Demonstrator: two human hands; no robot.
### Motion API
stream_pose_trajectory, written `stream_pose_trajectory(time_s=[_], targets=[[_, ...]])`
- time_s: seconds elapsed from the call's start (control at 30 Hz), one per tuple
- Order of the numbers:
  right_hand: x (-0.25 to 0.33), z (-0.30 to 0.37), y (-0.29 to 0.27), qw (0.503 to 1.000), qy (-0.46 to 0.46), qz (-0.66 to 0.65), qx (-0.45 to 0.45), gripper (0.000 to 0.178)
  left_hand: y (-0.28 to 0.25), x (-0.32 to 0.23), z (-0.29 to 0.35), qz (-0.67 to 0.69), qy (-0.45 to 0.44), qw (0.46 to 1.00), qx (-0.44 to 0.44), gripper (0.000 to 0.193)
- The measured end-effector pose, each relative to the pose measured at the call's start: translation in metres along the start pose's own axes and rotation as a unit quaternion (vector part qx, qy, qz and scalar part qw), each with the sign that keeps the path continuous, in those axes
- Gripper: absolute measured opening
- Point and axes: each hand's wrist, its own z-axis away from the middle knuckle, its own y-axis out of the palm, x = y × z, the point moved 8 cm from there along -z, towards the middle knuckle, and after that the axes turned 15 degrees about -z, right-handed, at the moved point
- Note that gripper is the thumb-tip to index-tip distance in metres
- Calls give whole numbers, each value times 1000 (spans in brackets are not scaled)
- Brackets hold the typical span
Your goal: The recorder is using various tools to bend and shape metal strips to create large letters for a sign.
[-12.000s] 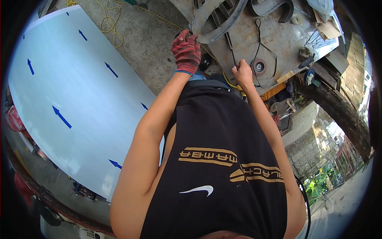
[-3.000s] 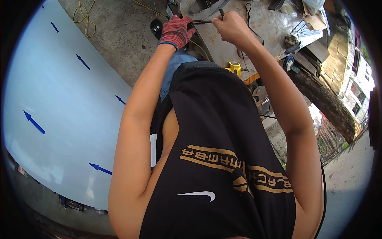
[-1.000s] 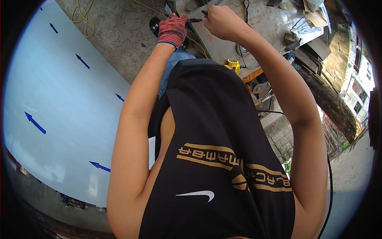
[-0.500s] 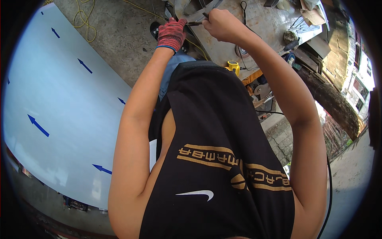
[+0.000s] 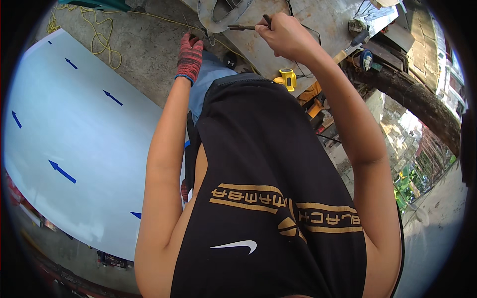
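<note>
My left hand, in a red and black knit glove with a blue cuff, is closed with its fingertips pinched together. A thin wire-like piece seems to stick up from them; its full length is hard to make out. To the right, my bare right hand grips dark, rusty pliers with the jaws pointing left. The pliers are over a metal-topped table, near a curved grey metal piece at its left edge. The two hands are apart.
A large pale blue sheet with dark blue arrows spreads along my left. Yellow cord lies on the concrete floor. A yellow tape measure sits at the table's near edge. Further right are a grinder-like tool and a log.
My left hand has drawn away from the pliers' jaws, moving left and nearer to me. My right hand still holds the pliers. The view has shifted slightly.
</note>
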Motion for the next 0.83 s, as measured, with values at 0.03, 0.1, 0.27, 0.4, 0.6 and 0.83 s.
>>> stream_pose_trajectory(time_s=[0.03,0.1,0.27,0.4,0.6,0.83], targets=[[-1,1,1,1000,2,-4,-3,38,0,5,-2,39,-26,999,9,57],[1,2,6,1000,3,-20,-2,38,-1,6,-7,30,-24,999,13,54],[5,-16,26,1000,-23,-9,-6,39,4,-3,-13,-8,-35,999,15,50],[17,-30,42,997,-66,26,-15,43,18,-8,-15,32,-60,996,52,49],[20,-45,54,988,-121,87,-42,42,24,-8,-17,-26,-16,999,36,48],[32,-49,56,986,-132,103,29,40,24,-11,-14,-43,0,998,37,56]])
